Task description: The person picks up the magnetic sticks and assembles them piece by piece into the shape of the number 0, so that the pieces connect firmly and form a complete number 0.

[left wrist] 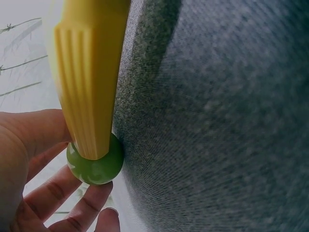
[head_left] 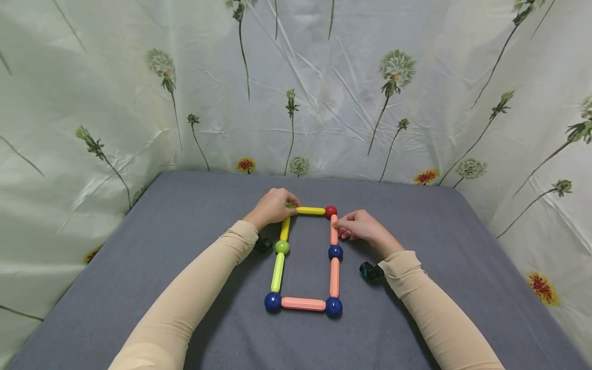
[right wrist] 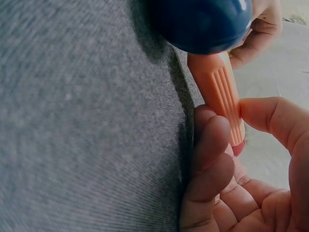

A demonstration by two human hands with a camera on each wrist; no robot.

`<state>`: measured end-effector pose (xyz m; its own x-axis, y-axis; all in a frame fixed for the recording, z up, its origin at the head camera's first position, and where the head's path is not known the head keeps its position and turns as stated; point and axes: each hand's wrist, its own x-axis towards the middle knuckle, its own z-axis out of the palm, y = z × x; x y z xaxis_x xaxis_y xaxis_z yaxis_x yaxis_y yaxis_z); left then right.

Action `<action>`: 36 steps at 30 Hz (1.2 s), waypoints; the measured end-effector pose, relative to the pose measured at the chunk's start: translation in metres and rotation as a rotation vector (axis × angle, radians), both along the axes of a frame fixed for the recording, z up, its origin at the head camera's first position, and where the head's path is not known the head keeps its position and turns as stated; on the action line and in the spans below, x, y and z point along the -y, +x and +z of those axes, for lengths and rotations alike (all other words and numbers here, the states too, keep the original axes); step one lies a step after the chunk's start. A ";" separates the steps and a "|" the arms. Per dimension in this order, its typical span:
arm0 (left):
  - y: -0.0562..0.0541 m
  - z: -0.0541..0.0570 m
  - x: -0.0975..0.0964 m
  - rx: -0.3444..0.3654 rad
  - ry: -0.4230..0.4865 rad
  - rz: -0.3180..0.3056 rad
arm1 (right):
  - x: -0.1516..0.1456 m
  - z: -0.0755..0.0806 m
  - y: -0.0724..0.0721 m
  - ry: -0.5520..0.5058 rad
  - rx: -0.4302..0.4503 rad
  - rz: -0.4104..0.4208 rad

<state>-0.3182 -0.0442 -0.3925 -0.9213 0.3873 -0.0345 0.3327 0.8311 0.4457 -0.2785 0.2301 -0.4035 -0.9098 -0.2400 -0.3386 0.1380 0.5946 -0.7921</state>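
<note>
A rectangle of ribbed rods and balls lies on the grey cloth. At its far left corner my left hand grips a green ball between thumb and fingers, right at the end of a yellow rod. On the far right side, my right hand pinches a salmon-coloured rod between thumb and curled fingers. This rod runs from a red ball to a dark blue ball. Another yellow rod spans the far side between the left fingertips and the red ball.
Nearer me, the rectangle continues with a lime ball, a lime rod, blue corner balls and a salmon near-side rod. The grey cloth covers the table. A flowered curtain hangs behind it.
</note>
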 end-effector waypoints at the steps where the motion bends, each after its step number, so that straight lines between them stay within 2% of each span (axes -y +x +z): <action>1: 0.000 0.000 0.000 -0.001 -0.002 0.000 | 0.000 0.000 0.000 0.003 -0.001 0.003; 12: 0.000 0.001 -0.002 -0.003 -0.009 0.003 | 0.000 0.001 0.000 0.026 0.009 0.001; 22: 0.000 0.001 -0.005 0.015 -0.016 0.025 | -0.004 0.000 -0.001 -0.022 0.025 0.019; 29: 0.000 0.000 -0.006 0.017 -0.013 0.035 | -0.004 -0.001 -0.002 -0.087 0.063 0.000; 36: 0.001 0.000 -0.008 0.008 -0.008 0.042 | -0.002 0.000 -0.002 -0.070 0.082 -0.027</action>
